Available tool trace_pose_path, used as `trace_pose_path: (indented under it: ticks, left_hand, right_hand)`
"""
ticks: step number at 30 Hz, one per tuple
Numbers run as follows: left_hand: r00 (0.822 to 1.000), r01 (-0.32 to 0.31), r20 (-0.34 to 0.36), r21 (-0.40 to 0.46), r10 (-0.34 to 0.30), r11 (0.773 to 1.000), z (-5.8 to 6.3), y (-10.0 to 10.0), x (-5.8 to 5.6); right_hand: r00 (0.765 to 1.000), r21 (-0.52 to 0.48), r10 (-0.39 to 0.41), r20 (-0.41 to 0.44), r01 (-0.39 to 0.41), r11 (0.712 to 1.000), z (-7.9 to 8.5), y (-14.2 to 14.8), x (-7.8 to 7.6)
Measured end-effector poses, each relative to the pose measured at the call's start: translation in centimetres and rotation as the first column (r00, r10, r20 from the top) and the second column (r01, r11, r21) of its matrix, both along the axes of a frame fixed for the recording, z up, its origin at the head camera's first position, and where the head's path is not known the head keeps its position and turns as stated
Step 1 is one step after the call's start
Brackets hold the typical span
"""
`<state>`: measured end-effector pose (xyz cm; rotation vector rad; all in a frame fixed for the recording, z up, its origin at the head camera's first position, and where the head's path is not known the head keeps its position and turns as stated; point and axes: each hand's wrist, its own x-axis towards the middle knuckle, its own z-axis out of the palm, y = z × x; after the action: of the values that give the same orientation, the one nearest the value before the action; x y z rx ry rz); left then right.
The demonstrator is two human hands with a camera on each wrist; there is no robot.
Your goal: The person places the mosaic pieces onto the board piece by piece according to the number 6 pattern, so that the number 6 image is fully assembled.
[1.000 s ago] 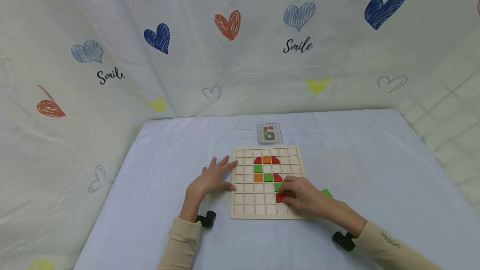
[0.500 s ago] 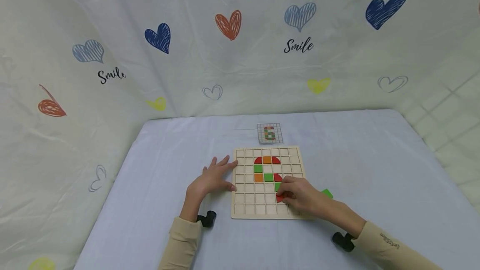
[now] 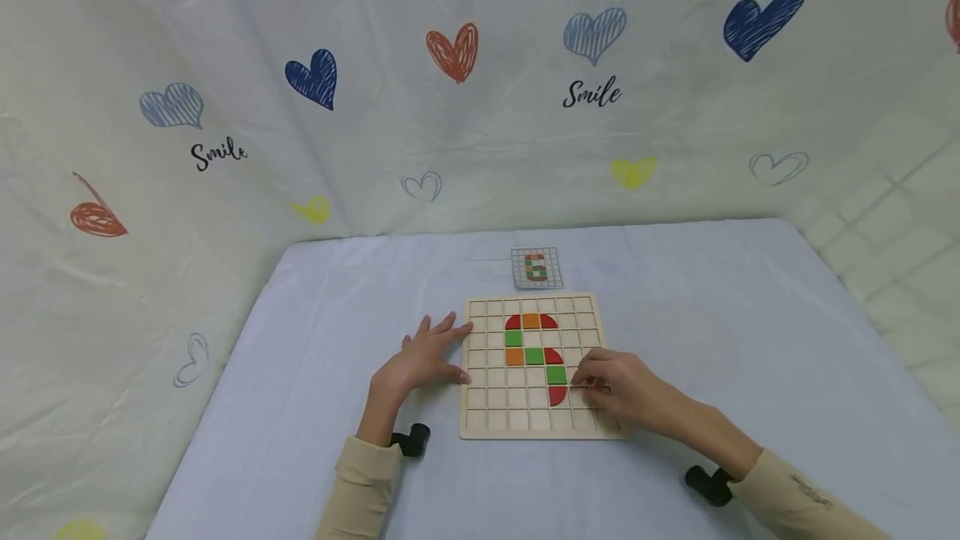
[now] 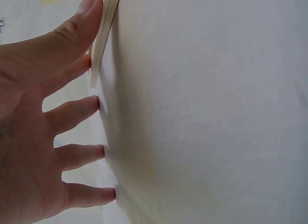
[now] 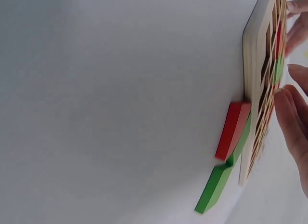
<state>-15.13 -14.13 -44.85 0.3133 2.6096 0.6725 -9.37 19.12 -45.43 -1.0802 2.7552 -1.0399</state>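
My left hand (image 3: 423, 361) has its fingers spread, with index finger and thumb touching the left edge of a wooden grid board (image 3: 489, 420). In the left wrist view, the other fingertips (image 4: 98, 102) rest on the white cloth. My right hand (image 3: 630, 386) hovers over the board's right part, thumb and finger apart and nothing seen between them. Just left of it, a red quarter-round piece (image 3: 557, 395) lies in a cell below a green square (image 3: 556, 375). Several red, orange and green pieces fill cells above, including an orange square (image 3: 514, 357).
A small printed card (image 3: 537, 267) with a grid pattern lies behind the board. In the right wrist view, a loose red block (image 5: 233, 130) and green blocks (image 5: 214, 188) lie beside the board's edge; the right arm hides them in the head view.
My right hand has let go of the red quarter-round piece and moved right, uncovering it and the green square. The loose green piece is now hidden behind the arm. My left hand stays put.
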Motion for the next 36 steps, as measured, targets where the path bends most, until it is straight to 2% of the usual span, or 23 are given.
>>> trace_pose_path:
  ticks: [6, 13, 19, 24, 29, 36]
  left_hand:
    - [1.0, 0.009, -0.003, 0.001, -0.009, 1.0, 0.1, 0.0, 0.0]
    - [1.0, 0.011, 0.001, 0.002, -0.011, 1.0, -0.1, -0.1, 0.0]
    - [1.0, 0.018, -0.002, -0.002, -0.018, 1.0, -0.3, -0.2, -0.1]
    - [1.0, 0.016, 0.002, 0.001, -0.016, 1.0, -0.1, -0.2, 0.0]
    - [1.0, 0.013, 0.006, 0.006, -0.013, 1.0, 0.0, -0.1, 0.0]
    - [1.0, 0.012, 0.011, 0.01, -0.012, 1.0, 0.2, -0.1, 0.1]
  right_hand:
    - [0.999, 0.015, -0.032, 0.011, 0.031, 0.999, 0.2, 1.5, 0.2]
    - [0.985, 0.119, -0.146, 0.087, 0.135, 0.984, 0.4, 3.3, 0.7]
    - [0.981, 0.166, -0.188, 0.057, 0.176, 0.97, -0.1, 4.4, 1.1]
    - [0.981, 0.199, -0.193, 0.017, 0.186, 0.962, -0.5, 5.2, 1.2]
    - [0.987, 0.197, -0.158, -0.029, 0.161, 0.967, -0.7, 6.0, 1.1]
    - [0.99, 0.191, -0.139, -0.031, 0.142, 0.971, -0.7, 6.6, 1.1]
